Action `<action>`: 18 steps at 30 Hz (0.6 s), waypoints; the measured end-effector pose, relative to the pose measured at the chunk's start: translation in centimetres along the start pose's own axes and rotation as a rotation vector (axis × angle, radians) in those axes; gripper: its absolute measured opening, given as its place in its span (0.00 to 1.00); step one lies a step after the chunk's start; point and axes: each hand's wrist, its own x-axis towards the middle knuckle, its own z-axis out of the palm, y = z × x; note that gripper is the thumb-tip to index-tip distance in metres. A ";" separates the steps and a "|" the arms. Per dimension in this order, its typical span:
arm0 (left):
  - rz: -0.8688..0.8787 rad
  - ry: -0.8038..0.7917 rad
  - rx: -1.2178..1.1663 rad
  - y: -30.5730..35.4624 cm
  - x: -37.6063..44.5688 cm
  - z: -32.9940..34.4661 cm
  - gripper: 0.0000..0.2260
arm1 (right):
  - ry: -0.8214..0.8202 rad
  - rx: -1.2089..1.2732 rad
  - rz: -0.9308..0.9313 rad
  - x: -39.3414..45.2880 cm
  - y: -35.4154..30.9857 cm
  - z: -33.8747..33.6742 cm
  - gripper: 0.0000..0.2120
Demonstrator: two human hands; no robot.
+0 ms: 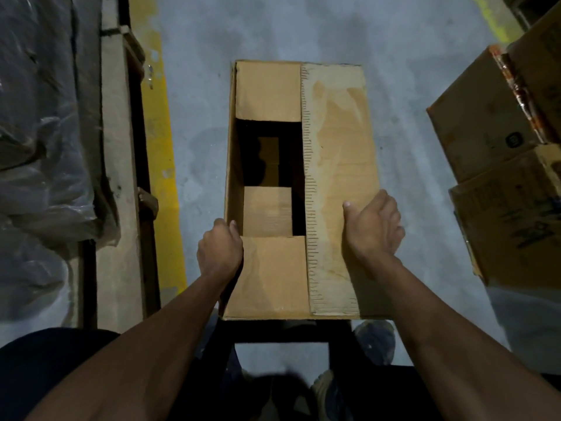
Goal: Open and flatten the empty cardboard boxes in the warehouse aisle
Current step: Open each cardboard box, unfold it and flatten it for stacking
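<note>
The cardboard box (303,189) stands at the centre of the view on the grey concrete floor (403,86), its long axis running from 12 o'clock to 6 o'clock. It is plain brown corrugated board with its top partly open.

Flap condition:
- The long flap (337,183) on the 3 o'clock side lies folded flat over the top. Its surface is pale and blotched, and its inner edge carries a row of short dark marks along the full length.
- A short flap at the 12 o'clock end is folded inward and lies level.
- A short flap at the 6 o'clock end is folded inward; a further board panel shows just beyond it at a lower level.
- Between these flaps the interior is dark, with a small patch of brown board visible deep inside.

Hand state:
- The left hand (220,249) grips the box wall at 9 o'clock near the close end, fingers curled over the edge.
- The right hand (375,224) clasps the 3 o'clock edge, thumb on the long flap, fingers wrapped over the side.

Surroundings: a yellow floor line (161,165) runs at 9 o'clock, beside a wooden pallet (117,165) carrying plastic-wrapped goods (39,132). Stacked cartons (498,123) stand at 3 o'clock, apart from the box.
</note>
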 end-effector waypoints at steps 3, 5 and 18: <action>-0.001 0.003 -0.015 -0.1 0.1 0.1 0.16 | 0.011 -0.221 -0.287 -2.1 -3.3 -0.2 0.36; -0.001 0.005 -0.021 -0.1 0.0 0.0 0.16 | -0.061 -0.297 -0.451 -3.2 -5.3 0.6 0.37; -0.011 -0.023 -0.019 0.2 -0.3 -0.8 0.16 | -0.105 -0.592 -0.545 -5.2 -5.8 -4.9 0.49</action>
